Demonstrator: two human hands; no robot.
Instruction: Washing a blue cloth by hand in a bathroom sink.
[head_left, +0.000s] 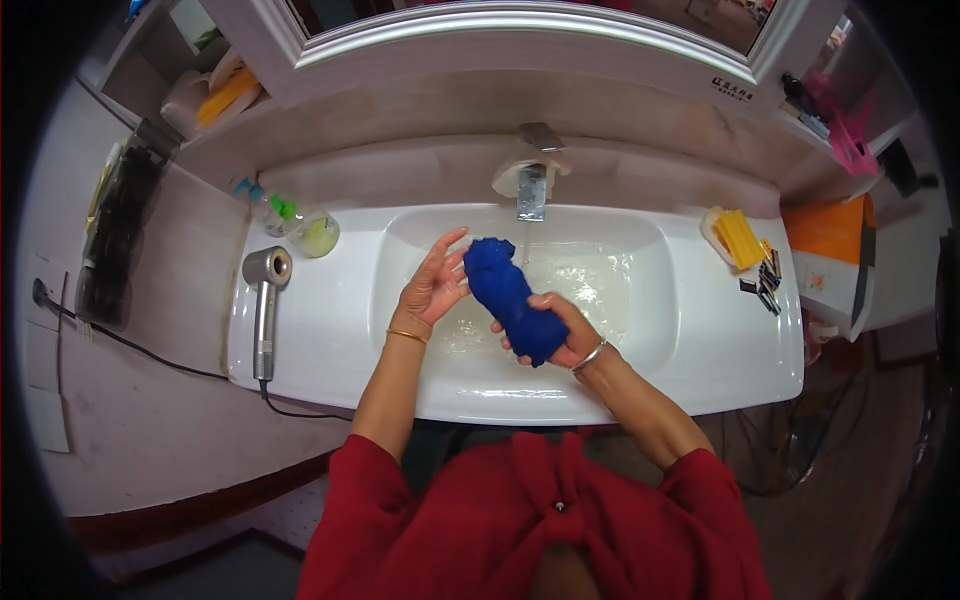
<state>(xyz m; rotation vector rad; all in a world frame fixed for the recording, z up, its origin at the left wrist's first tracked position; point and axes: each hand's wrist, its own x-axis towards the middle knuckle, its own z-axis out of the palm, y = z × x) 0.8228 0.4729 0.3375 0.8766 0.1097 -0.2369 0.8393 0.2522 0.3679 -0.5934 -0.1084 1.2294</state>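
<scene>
A wet-looking blue cloth [512, 300], bunched into a long roll, is held over the white sink basin [655, 290]. My right hand [572, 325] wraps round its lower end, thumb on top. At its upper left, my left hand [436, 284] has its fingers spread and palm turned toward the cloth; fingertips are close to the cloth, and whether they touch it I cannot tell. Behind the cloth, a thin stream of water runs from the metal faucet [532, 192] into the basin, where water ripples.
Left on the counter lie a grey hair dryer [265, 300] with its cord and pump bottles [315, 230]. To the right are a yellow ridged soap-like block [738, 238] and several small dark items [768, 280]. A mirror cabinet frame [520, 50] spans the wall above.
</scene>
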